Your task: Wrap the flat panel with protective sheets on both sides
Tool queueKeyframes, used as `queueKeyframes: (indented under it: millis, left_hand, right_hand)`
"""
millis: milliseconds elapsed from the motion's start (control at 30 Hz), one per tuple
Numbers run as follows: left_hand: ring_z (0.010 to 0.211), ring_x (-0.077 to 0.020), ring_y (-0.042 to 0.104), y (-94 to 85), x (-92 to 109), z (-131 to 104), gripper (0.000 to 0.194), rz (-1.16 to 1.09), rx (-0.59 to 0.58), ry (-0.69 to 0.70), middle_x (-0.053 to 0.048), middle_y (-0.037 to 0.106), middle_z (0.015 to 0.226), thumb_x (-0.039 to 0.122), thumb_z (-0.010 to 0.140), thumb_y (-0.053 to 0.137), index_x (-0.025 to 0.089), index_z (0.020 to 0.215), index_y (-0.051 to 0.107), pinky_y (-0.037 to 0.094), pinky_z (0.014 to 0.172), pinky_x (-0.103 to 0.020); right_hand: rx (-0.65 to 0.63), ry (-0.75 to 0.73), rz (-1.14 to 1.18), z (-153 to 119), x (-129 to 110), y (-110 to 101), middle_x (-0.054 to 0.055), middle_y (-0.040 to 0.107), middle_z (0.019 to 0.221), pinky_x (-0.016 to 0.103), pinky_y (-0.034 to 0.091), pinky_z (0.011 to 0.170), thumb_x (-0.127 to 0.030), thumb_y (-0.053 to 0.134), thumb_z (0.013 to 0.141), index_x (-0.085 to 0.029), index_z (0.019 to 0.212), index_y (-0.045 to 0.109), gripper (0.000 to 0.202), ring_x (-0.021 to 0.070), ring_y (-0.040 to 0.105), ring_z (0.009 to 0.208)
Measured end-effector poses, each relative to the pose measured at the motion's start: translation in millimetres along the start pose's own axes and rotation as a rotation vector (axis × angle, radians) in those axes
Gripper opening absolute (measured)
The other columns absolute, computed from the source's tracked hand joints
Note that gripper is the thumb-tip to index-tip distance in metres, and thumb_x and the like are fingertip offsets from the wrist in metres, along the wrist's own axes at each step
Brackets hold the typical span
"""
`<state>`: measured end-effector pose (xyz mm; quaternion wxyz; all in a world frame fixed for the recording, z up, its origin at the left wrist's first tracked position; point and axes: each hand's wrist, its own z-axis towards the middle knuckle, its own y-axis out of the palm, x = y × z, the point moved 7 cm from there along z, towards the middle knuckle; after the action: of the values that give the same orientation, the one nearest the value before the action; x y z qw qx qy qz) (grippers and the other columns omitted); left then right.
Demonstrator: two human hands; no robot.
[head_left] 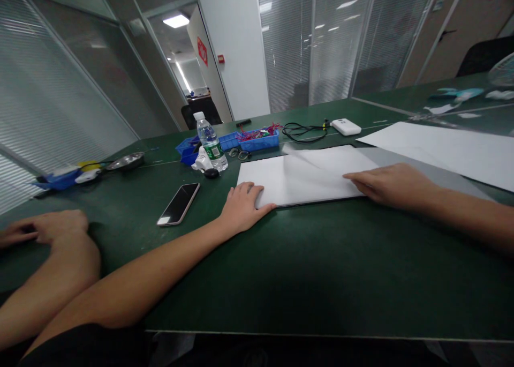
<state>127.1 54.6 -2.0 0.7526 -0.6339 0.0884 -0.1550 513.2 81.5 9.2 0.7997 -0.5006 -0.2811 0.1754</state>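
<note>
A white sheet of paper [313, 179] lies on a dark-edged flat board or pad on the table. My left hand [243, 207] rests on its left edge, fingers spread and thumb along the near edge. On the right part of the sheet lies my right hand [391, 186], its fingers stretched out together and pointing left. Whether any paper is pinched beneath those fingers is hidden. A pale blurred strip [301, 155] rises at the sheet's far side; I cannot make out whether it is a lifted paper edge.
The green table [321, 281] holds a phone [179, 203], a water bottle [211, 144], blue trays [259, 139] with small red parts, a black cable [305, 131] and a white box [345, 126]. More large white paper [453, 150] lies right. Another person's hand [60, 227] rests at left.
</note>
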Motion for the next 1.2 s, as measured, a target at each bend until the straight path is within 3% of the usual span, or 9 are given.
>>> queueKeyframes:
  millis: [100, 267, 367, 467, 533, 633, 867, 1033, 1200]
  left_hand:
    - [0.155, -0.0447, 0.058, 0.8, -0.9, 0.9, 0.077, -0.005, -0.005, -0.008, -0.023, 0.061, 0.165, 0.077, 0.110, 0.058, 0.018, 0.160, 0.064, 0.047, 0.130, -0.064]
    - [0.155, -0.0429, 0.058, 0.7, -0.9, 2.1, 0.078, -0.039, 0.008, 0.010, -0.023, 0.063, 0.163, 0.076, 0.110, 0.059, 0.017, 0.161, 0.059, 0.046, 0.131, -0.062]
    - [0.158, -0.0427, 0.056, -1.6, -0.4, 1.0, 0.081, -0.053, 0.006, -0.007, -0.023, 0.061, 0.167, 0.075, 0.110, 0.059, 0.016, 0.165, 0.054, 0.045, 0.133, -0.061]
    - [0.160, -0.0421, 0.055, -3.6, 0.6, -0.3, 0.084, -0.053, -0.008, -0.021, -0.024, 0.059, 0.170, 0.075, 0.109, 0.060, 0.015, 0.167, 0.051, 0.045, 0.133, -0.058]
    - [0.160, -0.0420, 0.055, -4.2, 1.0, -0.6, 0.085, -0.047, -0.013, -0.016, -0.024, 0.059, 0.170, 0.076, 0.109, 0.060, 0.014, 0.167, 0.051, 0.044, 0.134, -0.058]
    - [0.160, -0.0419, 0.055, -3.8, 0.5, -0.4, 0.084, -0.043, -0.013, -0.007, -0.023, 0.059, 0.170, 0.076, 0.109, 0.060, 0.015, 0.168, 0.051, 0.044, 0.134, -0.059]
    - [0.167, -0.0429, 0.048, -1.1, -0.1, -1.1, 0.089, -0.022, -0.042, -0.007, -0.024, 0.050, 0.180, 0.078, 0.111, 0.054, 0.018, 0.176, 0.046, 0.039, 0.137, -0.063]
    - [0.172, -0.0445, 0.041, 0.1, -0.1, -1.6, 0.090, -0.026, -0.074, -0.029, -0.023, 0.040, 0.187, 0.079, 0.111, 0.054, 0.023, 0.181, 0.043, 0.035, 0.138, -0.068]
    - [0.172, -0.0445, 0.041, -0.9, 0.3, -1.7, 0.091, -0.037, -0.066, -0.036, -0.023, 0.040, 0.187, 0.079, 0.111, 0.055, 0.023, 0.181, 0.043, 0.035, 0.138, -0.069]
  right_hand:
    - [0.049, -0.139, 0.063, 0.5, -18.8, 4.5, 0.009, 0.088, 0.122, 0.034, 0.056, 0.073, -0.041, 0.052, 0.114, -0.028, 0.132, 0.087, 0.041, 0.0262, 0.084, 0.098]
    - [0.133, -0.223, 0.125, -1.3, -29.0, -1.5, 0.007, 0.088, 0.121, 0.038, 0.063, 0.075, -0.038, 0.059, 0.113, -0.029, 0.127, 0.088, 0.034, 0.0273, 0.085, 0.098]
    - [0.159, -0.251, 0.148, -1.8, -33.3, -4.6, 0.006, 0.088, 0.124, 0.042, 0.067, 0.080, -0.040, 0.060, 0.112, -0.029, 0.132, 0.087, 0.036, 0.0290, 0.085, 0.101]
    - [0.189, -0.301, 0.186, -1.5, -38.6, -7.4, 0.005, 0.081, 0.144, 0.043, 0.070, 0.087, -0.040, 0.060, 0.113, -0.030, 0.144, 0.082, 0.040, 0.0295, 0.085, 0.113]
    - [0.191, -0.336, 0.223, -0.9, -41.4, -8.8, 0.003, 0.074, 0.158, 0.042, 0.071, 0.092, -0.036, 0.060, 0.112, -0.034, 0.149, 0.079, 0.041, 0.0282, 0.083, 0.122]
    - [0.172, -0.376, 0.309, -0.2, -43.3, -11.3, 0.002, 0.072, 0.161, 0.042, 0.071, 0.095, -0.029, 0.062, 0.110, -0.037, 0.154, 0.075, 0.046, 0.0270, 0.081, 0.126]
    - [0.129, -0.416, 0.474, -0.4, -43.1, -19.7, 0.008, 0.061, 0.173, 0.046, 0.069, 0.109, -0.025, 0.065, 0.108, -0.032, 0.149, 0.079, 0.044, 0.0291, 0.076, 0.138]
    - [0.110, -0.410, 0.492, -0.7, -39.4, -17.6, 0.009, 0.063, 0.171, 0.045, 0.068, 0.112, -0.021, 0.062, 0.108, -0.032, 0.153, 0.076, 0.048, 0.0279, 0.075, 0.140]
    - [0.084, -0.416, 0.466, -3.2, -33.0, -6.7, 0.008, 0.082, 0.141, 0.043, 0.071, 0.104, -0.017, 0.059, 0.106, -0.032, 0.167, 0.063, 0.063, 0.0246, 0.083, 0.120]
